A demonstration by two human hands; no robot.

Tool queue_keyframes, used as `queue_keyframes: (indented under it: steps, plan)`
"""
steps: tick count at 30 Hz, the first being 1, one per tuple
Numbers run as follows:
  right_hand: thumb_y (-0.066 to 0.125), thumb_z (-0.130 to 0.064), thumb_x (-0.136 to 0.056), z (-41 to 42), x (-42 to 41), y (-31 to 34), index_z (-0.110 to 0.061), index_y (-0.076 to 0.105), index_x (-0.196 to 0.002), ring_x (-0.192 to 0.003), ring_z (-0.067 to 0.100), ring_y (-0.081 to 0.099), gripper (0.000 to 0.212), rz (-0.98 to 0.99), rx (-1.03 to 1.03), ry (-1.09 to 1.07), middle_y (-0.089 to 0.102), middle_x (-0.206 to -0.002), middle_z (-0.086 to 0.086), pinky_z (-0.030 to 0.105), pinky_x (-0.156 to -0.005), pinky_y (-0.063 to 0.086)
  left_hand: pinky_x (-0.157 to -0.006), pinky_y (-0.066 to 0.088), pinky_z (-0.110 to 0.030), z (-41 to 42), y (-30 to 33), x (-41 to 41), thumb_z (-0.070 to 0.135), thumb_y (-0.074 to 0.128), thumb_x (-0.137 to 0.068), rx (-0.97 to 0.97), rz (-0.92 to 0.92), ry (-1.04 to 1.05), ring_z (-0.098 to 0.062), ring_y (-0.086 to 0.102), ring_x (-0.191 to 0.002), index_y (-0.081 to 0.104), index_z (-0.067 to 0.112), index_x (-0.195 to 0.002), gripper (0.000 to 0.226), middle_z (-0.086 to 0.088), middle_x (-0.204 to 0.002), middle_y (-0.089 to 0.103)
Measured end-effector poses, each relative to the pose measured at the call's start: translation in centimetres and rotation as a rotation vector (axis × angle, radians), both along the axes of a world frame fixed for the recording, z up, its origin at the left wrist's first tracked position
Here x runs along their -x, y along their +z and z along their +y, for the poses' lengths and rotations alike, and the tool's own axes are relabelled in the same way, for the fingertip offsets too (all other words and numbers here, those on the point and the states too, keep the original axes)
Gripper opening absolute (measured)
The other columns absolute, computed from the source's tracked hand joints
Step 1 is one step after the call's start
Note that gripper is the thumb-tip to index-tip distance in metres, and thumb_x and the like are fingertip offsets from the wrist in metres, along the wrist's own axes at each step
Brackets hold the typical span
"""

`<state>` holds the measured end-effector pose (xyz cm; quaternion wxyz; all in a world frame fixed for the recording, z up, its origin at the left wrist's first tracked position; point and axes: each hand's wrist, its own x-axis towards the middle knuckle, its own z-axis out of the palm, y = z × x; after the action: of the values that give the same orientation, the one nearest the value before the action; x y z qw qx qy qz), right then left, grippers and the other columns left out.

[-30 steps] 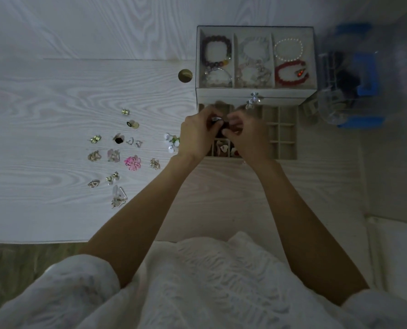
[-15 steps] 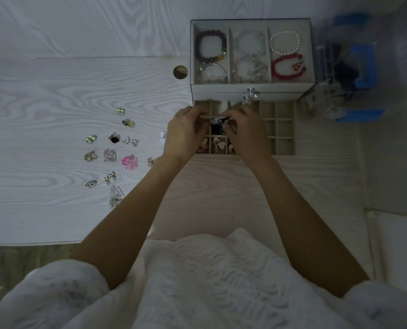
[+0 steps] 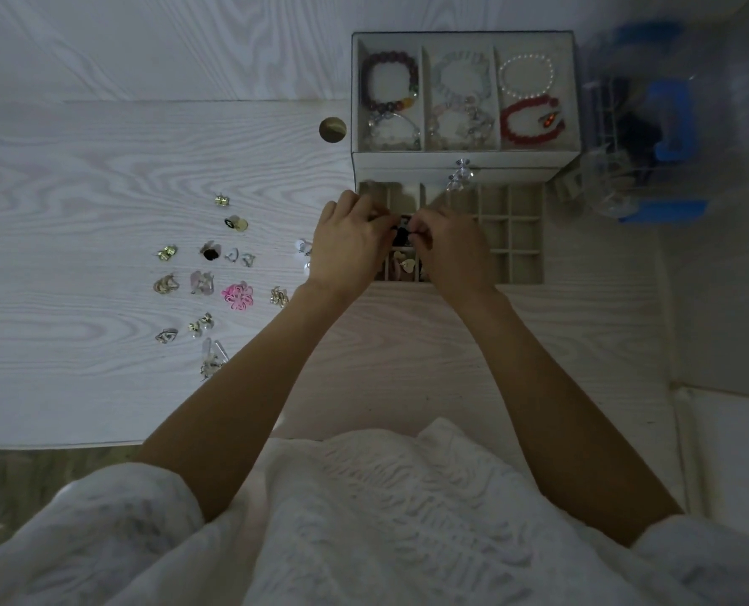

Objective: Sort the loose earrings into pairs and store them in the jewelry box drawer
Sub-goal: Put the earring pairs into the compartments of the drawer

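On a pale wood-grain table [image 3: 101, 168], the left hand [image 3: 348, 247] and right hand [image 3: 449, 251] are pinching a small dark earring [image 3: 403, 231] between their fingertips over the open jewelry box drawer [image 3: 517, 238]; loose earrings [image 3: 215, 282] are lying well left.

loose earrings [image 3: 215, 277] lie on the table [image 3: 80, 168] left of the jewelry box [image 3: 464, 159], its drawer [image 3: 512, 234] open in front.

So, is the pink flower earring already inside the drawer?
No, the pink flower earring lies on the table, left of the open drawer.
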<state>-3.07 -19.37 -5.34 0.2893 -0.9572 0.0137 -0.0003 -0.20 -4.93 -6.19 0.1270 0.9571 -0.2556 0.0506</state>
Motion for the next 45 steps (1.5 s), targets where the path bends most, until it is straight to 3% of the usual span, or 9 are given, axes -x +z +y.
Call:
queue_keyframes:
  steps: [6,13,18,22,30,34,37,41,45]
  plan:
    - [0.069,-0.008,-0.078,0.3,-0.5,-0.4,-0.005,0.063,-0.094,-0.084,0.027,0.059,0.017,0.074,-0.057,-0.065,0.063,-0.091,0.014,0.029,-0.067,0.041,-0.068,0.044,-0.038,0.0,0.3,-0.1,0.022,0.06,-0.082,0.075,0.09,0.084,-0.031,0.059,-0.079,0.067,0.012,-0.098,0.02,-0.008,-0.088,0.068]
    - [0.066,-0.011,-0.082,-0.7,-0.7,0.4,-0.009,0.071,-0.1,-0.084,0.025,0.064,0.019,0.157,-0.096,-0.033,0.07,-0.096,0.014,0.039,-0.079,0.053,-0.062,0.044,-0.033,-0.3,-0.3,0.5,0.028,0.045,-0.081,-0.024,0.01,-0.026,-0.029,0.058,-0.076,0.072,0.018,-0.091,0.031,-0.003,-0.085,0.065]
    - [0.064,-0.01,-0.081,-0.3,-1.2,0.5,-0.01,0.066,-0.088,-0.082,0.025,0.062,0.007,0.147,-0.047,-0.079,0.067,-0.089,0.011,0.029,-0.066,0.045,-0.062,0.044,-0.032,-0.8,-0.5,0.2,0.02,0.055,-0.081,0.006,0.006,-0.027,-0.028,0.059,-0.074,0.072,0.018,-0.091,0.019,-0.004,-0.081,0.066]
    - [0.058,-0.009,-0.081,0.5,-1.9,0.4,-0.007,0.063,-0.085,-0.078,0.027,0.059,0.006,0.101,0.013,-0.12,0.065,-0.086,0.012,0.029,-0.061,0.042,-0.061,0.042,-0.03,-0.9,0.0,0.6,0.02,0.043,-0.083,0.105,0.018,0.005,-0.026,0.06,-0.069,0.068,0.013,-0.088,0.027,-0.004,-0.07,0.066]
    - [0.048,-0.016,-0.091,0.5,-1.2,0.4,-0.01,0.071,-0.099,-0.084,0.029,0.058,0.025,0.142,0.196,0.027,0.06,-0.096,0.012,0.027,-0.059,0.029,-0.068,0.025,-0.028,0.0,0.0,1.0,0.019,0.046,-0.08,-0.046,-0.095,-0.028,-0.023,0.06,-0.078,0.073,0.02,-0.085,0.027,0.007,-0.082,0.071]
    - [0.05,-0.014,-0.091,0.4,0.4,1.1,-0.009,0.066,-0.109,-0.088,0.029,0.06,0.025,0.065,0.125,0.062,0.061,-0.103,0.013,0.03,-0.067,0.04,-0.072,0.028,-0.027,0.4,-0.5,1.7,0.02,0.045,-0.08,-0.021,-0.071,-0.082,-0.02,0.064,-0.086,0.073,0.02,-0.09,0.029,0.007,-0.095,0.073]
    - [0.05,-0.012,-0.091,0.7,1.6,1.3,-0.01,0.066,-0.106,-0.086,0.024,0.059,0.022,0.0,0.076,0.029,0.062,-0.103,0.01,0.025,-0.066,0.038,-0.079,0.033,-0.029,0.7,-1.0,2.6,0.02,0.042,-0.081,-0.026,-0.043,-0.09,-0.02,0.064,-0.097,0.072,0.018,-0.097,0.034,0.005,-0.108,0.071]
    - [0.05,-0.012,-0.09,1.3,2.6,1.9,-0.01,0.066,-0.103,-0.085,0.023,0.059,0.021,-0.052,0.032,-0.015,0.063,-0.102,0.007,0.024,-0.066,0.038,-0.089,0.047,-0.036,1.6,-0.2,3.1,0.017,0.036,-0.08,0.223,0.106,-0.074,-0.028,0.061,-0.107,0.068,0.01,-0.106,0.042,-0.009,-0.113,0.068]
    - [0.055,-0.01,-0.086,3.3,2.5,2.6,-0.008,0.066,-0.097,-0.088,0.027,0.059,0.016,-0.125,-0.036,0.079,0.067,-0.094,0.009,0.035,-0.076,0.047,-0.076,0.051,-0.034,6.0,1.5,3.8,0.009,0.046,-0.082,0.459,0.111,0.206,-0.024,0.062,-0.092,0.069,0.014,-0.092,0.025,-0.002,-0.099,0.07]
